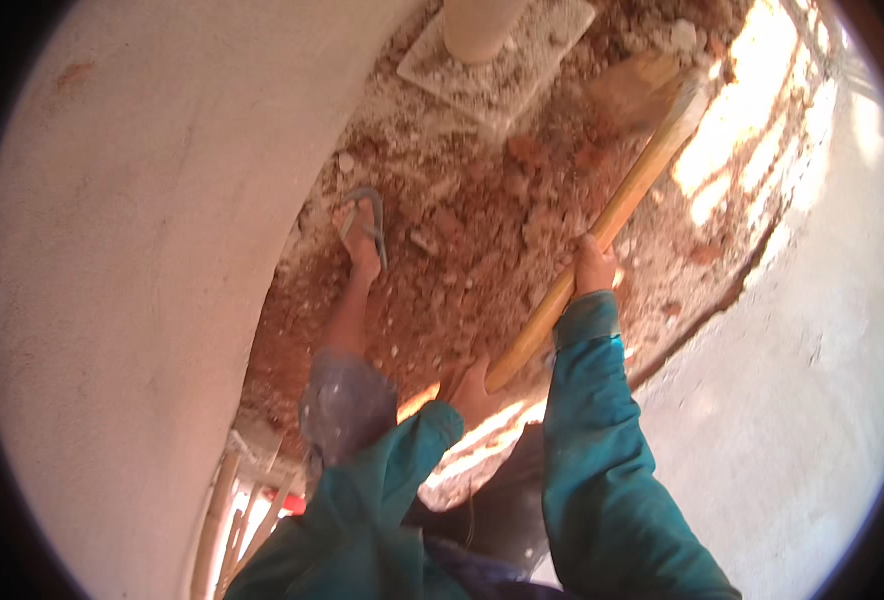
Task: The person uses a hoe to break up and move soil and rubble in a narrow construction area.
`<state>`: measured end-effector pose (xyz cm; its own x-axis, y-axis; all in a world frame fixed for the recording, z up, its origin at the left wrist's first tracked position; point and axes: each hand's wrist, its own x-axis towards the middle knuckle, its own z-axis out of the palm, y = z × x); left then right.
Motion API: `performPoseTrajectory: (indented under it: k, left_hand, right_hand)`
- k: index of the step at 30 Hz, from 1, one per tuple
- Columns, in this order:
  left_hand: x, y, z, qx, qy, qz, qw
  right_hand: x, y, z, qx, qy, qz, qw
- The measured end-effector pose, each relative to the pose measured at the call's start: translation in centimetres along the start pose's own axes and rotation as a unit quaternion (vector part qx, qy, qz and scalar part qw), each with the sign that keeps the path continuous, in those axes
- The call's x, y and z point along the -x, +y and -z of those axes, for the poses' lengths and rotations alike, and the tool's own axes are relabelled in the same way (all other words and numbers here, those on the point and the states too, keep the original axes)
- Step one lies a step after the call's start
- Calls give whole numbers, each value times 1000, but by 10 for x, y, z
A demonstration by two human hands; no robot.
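Note:
A long-handled hoe [537, 325] with a yellowish wooden shaft slants from my waist up to the far right. Its broad, earth-coloured blade [634, 92] is smeared by motion and lies close to the reddish soil [482, 235]. My right hand [594, 268] is wrapped around the middle of the shaft. Lower down, near its rear end, my left hand [474, 390] is closed around the same shaft. Green sleeves cover both forearms.
A round pillar [480, 28] stands on a dusty square base [552, 40] at the far end. Pale walls rise on the left [132, 300] and right [782, 400]. My sandalled foot [362, 225] is on the loose soil. Wooden poles [227, 520] lean at lower left.

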<state>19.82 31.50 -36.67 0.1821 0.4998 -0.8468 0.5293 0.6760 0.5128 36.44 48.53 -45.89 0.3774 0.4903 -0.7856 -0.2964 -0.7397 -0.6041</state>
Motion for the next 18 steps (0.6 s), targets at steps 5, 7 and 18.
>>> performPoseTrajectory:
  k: [5, 7, 18]
  left_hand:
    - [4, -12, -6, -6, 25, -166, 986]
    - [-42, 36, 1, -31, 3, -192, 981]
    - [-138, 116, 54, 8, 62, -101, 993]
  right_hand:
    - [81, -40, 26, -65, -28, 100, 992]
    - [58, -99, 27, -96, -26, 179, 979]
    - [-94, -149, -29, 70, 72, 172, 980]
